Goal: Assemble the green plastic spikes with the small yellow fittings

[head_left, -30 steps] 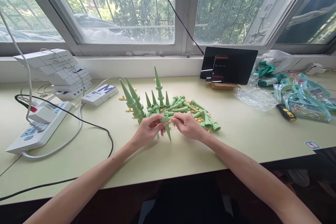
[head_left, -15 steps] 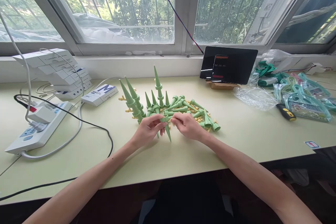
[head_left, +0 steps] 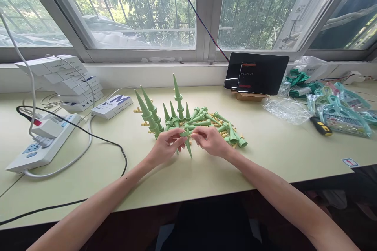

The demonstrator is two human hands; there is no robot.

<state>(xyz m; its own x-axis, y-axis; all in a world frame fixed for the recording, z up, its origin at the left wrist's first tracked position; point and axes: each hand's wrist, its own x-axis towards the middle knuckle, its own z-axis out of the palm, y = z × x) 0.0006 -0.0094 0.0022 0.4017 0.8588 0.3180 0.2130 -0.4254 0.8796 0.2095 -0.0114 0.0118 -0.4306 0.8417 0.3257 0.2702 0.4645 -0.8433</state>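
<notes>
Fingers of the left hand (head_left: 165,147) close in a pinch grip on the wide top of a green plastic spike (head_left: 187,144), whose point slants down toward the table (head_left: 265,157) just in front of the loose pile of green spikes (head_left: 215,125). The right hand (head_left: 209,141) has its grip pressed together on something small at the spike's collar; what it is cannot be told. Nested spike stacks (head_left: 153,113) stand just behind the hands

Pile of green plastic cone spikes (head_left: 218,125) lying just behind the fingers (head_left: 176,135); white power strip (head_left: 41,141) sitting far left; black tablet (head_left: 265,72) leaning behind-right.
</notes>
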